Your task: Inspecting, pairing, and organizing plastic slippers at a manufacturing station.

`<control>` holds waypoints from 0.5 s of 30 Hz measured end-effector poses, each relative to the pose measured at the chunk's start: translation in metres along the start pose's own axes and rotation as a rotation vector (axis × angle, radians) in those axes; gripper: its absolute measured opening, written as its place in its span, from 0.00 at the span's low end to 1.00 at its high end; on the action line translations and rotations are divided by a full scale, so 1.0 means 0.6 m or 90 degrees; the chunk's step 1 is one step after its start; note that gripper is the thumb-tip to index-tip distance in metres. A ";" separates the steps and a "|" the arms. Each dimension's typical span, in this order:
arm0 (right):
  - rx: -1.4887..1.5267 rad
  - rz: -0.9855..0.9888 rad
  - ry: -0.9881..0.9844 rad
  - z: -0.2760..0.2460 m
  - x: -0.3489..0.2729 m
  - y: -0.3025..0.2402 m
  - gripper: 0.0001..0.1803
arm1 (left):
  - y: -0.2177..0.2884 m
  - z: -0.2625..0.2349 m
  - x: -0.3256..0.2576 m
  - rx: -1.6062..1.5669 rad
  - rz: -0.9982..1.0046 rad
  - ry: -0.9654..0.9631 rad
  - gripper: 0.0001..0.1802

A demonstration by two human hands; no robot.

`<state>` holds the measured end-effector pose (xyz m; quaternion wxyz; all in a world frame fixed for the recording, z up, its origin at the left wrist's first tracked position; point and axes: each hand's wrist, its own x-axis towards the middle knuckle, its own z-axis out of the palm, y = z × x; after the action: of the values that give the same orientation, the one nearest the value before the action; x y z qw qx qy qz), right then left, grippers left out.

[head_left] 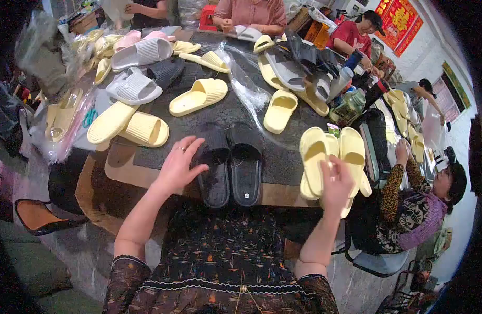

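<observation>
A pair of black slide slippers lies side by side at the table's near edge, the left slipper point(215, 186) close to my left hand and the right slipper point(246, 180) bearing a small round white sticker. Fingers spread, my left hand point(179, 163) is open beside the left slipper's strap. My right hand point(337, 183) is over a stack of pale yellow slippers point(315, 146), its thumb and fingers drawn together in a pinch. What lies in that pinch is too small to name. A small green and pink tag point(333, 128) shows at the stack's far end.
Loose yellow slippers point(199, 96) and grey slippers point(143, 54) cover the far left. Clear plastic wrap point(246, 91) crosses the table's middle. A glass jar point(351, 107) and bottles stand at right. Co-workers sit across the table and at right, one in patterned sleeves point(395, 186).
</observation>
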<state>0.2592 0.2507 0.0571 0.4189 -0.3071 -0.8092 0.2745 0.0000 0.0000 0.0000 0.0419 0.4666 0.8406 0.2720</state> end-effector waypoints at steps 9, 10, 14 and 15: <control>-0.038 0.004 -0.257 0.216 0.041 -0.011 0.22 | 0.009 0.058 0.201 0.062 0.147 0.058 0.21; -0.036 0.001 -0.256 0.232 0.035 0.002 0.22 | 0.011 0.067 0.220 0.116 0.083 -0.022 0.17; -0.057 -0.052 -0.228 0.247 0.004 0.054 0.22 | 0.036 0.098 0.236 0.198 -0.026 -0.131 0.11; -0.025 -0.024 -0.232 0.242 0.003 0.061 0.23 | 0.038 0.106 0.233 0.166 0.003 -0.091 0.09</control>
<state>0.1454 0.2487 -0.0400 0.2642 -0.2452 -0.8827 0.3016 -0.0402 0.1488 -0.0169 0.0404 0.4880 0.8627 0.1267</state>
